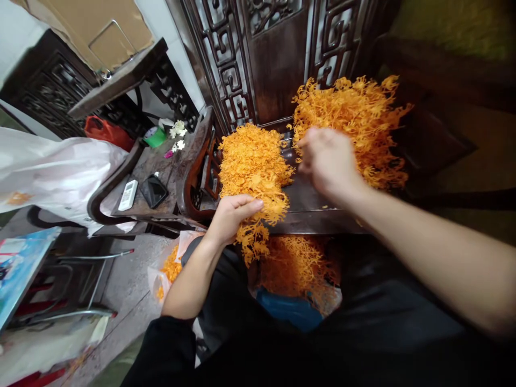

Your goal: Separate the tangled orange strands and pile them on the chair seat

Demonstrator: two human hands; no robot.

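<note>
My left hand [231,217] is closed on a bunch of orange plastic flower pieces [268,201], its thumb lying on top and some of the pieces hanging below the fingers. Directly behind it is a stacked pile of the same orange pieces [252,156] on a dark wooden seat [310,201]. My right hand [328,161] is blurred, its fingers curled closed, in front of a larger loose heap of orange stemmed pieces [363,118]. What those fingers hold, if anything, I cannot make out.
Between my legs stands a blue container [288,309] with more orange pieces [296,263]. A plastic bag of orange pieces [171,266] is on the floor at left. The side table [169,188] bears a phone [153,191], a white box [128,195] and green tape [155,136].
</note>
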